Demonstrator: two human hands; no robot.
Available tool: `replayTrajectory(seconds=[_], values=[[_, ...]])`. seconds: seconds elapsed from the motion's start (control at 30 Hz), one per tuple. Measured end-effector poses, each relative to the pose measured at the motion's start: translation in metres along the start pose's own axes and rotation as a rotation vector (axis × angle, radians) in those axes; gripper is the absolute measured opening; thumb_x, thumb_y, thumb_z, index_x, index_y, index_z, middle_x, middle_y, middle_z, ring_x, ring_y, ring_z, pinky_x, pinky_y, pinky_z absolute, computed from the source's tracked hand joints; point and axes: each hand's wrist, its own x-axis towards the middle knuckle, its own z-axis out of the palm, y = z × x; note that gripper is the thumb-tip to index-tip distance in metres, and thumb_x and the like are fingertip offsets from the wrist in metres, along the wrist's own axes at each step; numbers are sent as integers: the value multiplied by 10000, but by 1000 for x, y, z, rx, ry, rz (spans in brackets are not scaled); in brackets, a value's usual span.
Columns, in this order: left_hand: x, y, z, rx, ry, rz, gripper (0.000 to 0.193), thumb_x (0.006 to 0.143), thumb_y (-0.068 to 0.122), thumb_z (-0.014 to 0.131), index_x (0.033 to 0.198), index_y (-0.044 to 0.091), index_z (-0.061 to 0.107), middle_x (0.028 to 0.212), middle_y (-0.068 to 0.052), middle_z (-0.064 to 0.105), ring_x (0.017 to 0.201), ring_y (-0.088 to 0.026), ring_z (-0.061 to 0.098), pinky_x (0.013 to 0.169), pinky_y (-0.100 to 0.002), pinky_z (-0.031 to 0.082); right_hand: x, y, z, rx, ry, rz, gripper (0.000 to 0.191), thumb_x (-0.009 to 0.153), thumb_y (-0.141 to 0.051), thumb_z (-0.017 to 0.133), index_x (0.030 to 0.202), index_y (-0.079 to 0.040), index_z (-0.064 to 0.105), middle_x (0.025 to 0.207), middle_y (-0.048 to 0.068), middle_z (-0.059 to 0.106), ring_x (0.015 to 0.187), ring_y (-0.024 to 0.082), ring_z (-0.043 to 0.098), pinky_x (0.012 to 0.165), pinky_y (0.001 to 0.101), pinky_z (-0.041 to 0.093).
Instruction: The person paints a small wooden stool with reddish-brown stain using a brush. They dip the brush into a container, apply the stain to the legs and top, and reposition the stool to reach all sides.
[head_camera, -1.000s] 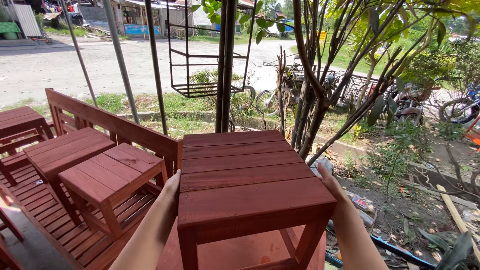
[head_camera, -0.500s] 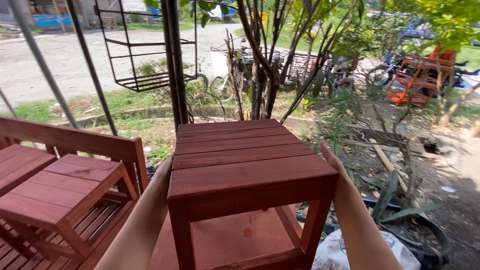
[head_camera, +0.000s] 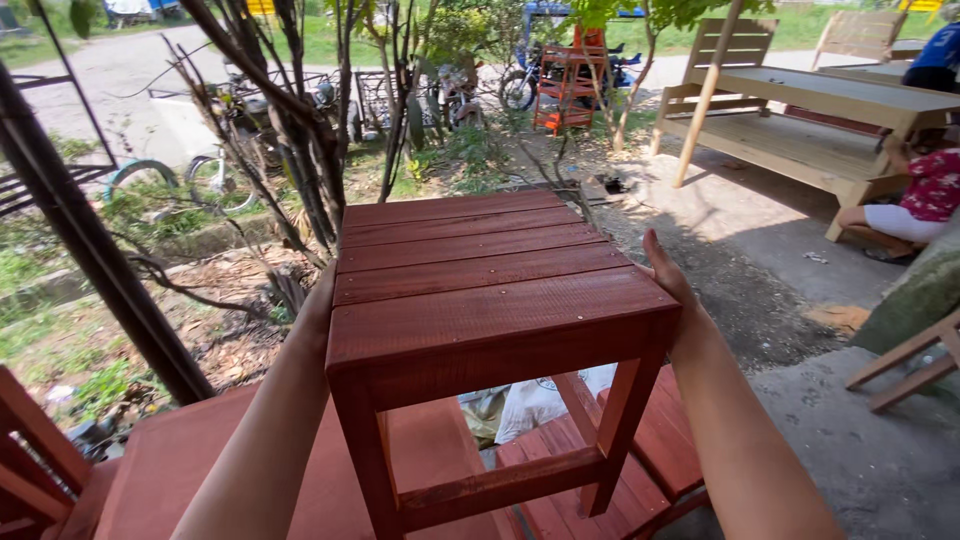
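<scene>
A small red-brown wooden table (head_camera: 470, 275) with a slatted top is lifted in front of me. My left hand (head_camera: 318, 305) presses flat against its left side, mostly hidden behind the top's edge. My right hand (head_camera: 668, 280) grips its right side, fingers along the edge. Both forearms reach forward under the top. The front legs and lower crossbar (head_camera: 490, 490) hang in the air.
More red-brown wooden furniture (head_camera: 200, 470) lies below and at the left. A dark metal post (head_camera: 90, 250) slants at the left. Thin tree stems (head_camera: 320, 130) stand ahead. A large pale unpainted bench (head_camera: 810, 120) stands at the right, with a person (head_camera: 915, 195) crouched beside it.
I have turned to the right with the table held between both hands. The red bench and small tables have slid out at the left; the pale bench and crouched person have come into view.
</scene>
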Motion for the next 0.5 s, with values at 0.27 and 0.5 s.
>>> replayTrajectory(seconds=[0.27,0.5], values=[[89,-124,126,-98,-62,-201,506,1038,450,498,1280,31,649,1198,-163,716,980,-274,711,837,-433,584,-60,-80,-145,-30,105,-65,1076,792,-820,530,1458,25,524,1434,194,621,1234,316,631,1062,428,464],[185,-275,241,-127,3,-324,421,1023,256,446,1267,-22,646,1229,-224,711,1028,-321,716,882,-471,591,-92,-169,-313,15,244,-67,1143,760,-834,556,1493,40,477,1472,196,587,1284,318,594,1058,440,474]])
